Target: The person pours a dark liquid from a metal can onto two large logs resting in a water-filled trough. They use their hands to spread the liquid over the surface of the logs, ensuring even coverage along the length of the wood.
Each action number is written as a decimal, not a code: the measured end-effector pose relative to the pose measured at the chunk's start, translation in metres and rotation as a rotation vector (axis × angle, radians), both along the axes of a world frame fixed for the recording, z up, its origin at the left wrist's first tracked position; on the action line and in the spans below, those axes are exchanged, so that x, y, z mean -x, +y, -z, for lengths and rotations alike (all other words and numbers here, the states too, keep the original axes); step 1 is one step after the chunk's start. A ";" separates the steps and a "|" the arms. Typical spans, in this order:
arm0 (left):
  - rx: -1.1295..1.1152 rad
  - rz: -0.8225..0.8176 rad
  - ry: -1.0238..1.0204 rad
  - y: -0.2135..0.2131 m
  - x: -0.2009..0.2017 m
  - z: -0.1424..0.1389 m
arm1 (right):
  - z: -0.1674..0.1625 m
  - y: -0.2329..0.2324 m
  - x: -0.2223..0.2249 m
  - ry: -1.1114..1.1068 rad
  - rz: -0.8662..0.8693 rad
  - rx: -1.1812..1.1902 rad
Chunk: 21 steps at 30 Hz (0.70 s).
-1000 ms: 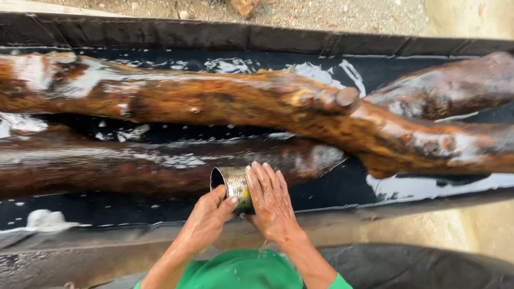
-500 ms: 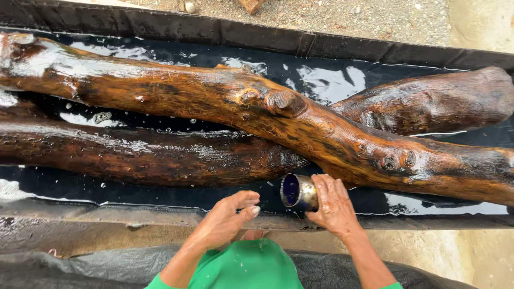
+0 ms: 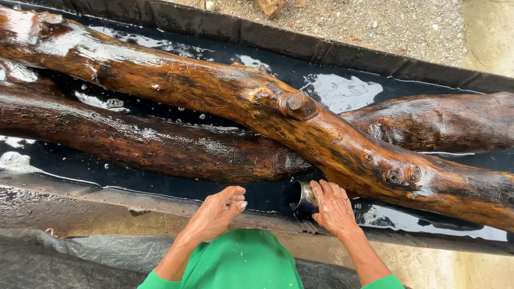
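Observation:
My right hand point(image 3: 333, 207) grips a small metal can point(image 3: 303, 197), tipped on its side with its dark mouth facing left, low over the black liquid by the trough's near edge. My left hand point(image 3: 218, 212) hovers a little to the left of the can, fingers loosely curled, holding nothing. Just beyond the can lies a long wet brown log point(image 3: 241, 101) with knots, crossing over a darker log point(image 3: 144, 142). A third log point(image 3: 444, 120) lies at the right.
The logs lie in a long trough lined with black sheeting point(image 3: 342, 53), holding dark shiny liquid point(image 3: 342, 91). Gravel ground point(image 3: 375, 21) lies beyond the far wall. Grey plastic sheet point(image 3: 64, 262) covers the ground at near left. My green clothing point(image 3: 241, 262) shows at the bottom.
The view has shifted along the logs. My right hand has kept the can and dipped it lower by the near edge; my left hand has come off the can and moved left.

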State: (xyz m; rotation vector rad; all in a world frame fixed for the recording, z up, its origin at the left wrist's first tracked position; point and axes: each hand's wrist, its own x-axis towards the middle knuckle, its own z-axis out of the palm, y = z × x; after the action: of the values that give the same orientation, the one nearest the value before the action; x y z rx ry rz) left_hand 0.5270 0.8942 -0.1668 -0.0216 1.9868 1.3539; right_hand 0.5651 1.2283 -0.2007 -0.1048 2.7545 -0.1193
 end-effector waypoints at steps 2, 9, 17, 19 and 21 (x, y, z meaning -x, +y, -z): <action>0.003 0.024 0.053 0.000 -0.003 0.001 | 0.003 -0.001 0.001 -0.011 -0.011 0.011; -0.005 0.010 0.039 -0.004 -0.006 0.008 | 0.015 -0.010 0.003 0.024 -0.144 -0.007; 0.023 0.049 0.104 -0.006 -0.005 0.008 | 0.034 -0.013 0.007 -0.033 -0.067 0.068; 0.012 0.066 0.166 -0.006 -0.003 0.008 | 0.041 -0.011 0.009 -0.061 -0.049 0.064; 0.026 0.056 0.131 -0.006 -0.002 0.007 | 0.049 -0.009 0.011 -0.012 -0.093 0.052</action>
State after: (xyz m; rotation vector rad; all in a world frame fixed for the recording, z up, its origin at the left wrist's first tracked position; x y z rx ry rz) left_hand 0.5287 0.8883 -0.1741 0.1127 2.0970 1.3234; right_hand 0.5538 1.2192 -0.2500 -0.2443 2.7295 -0.1661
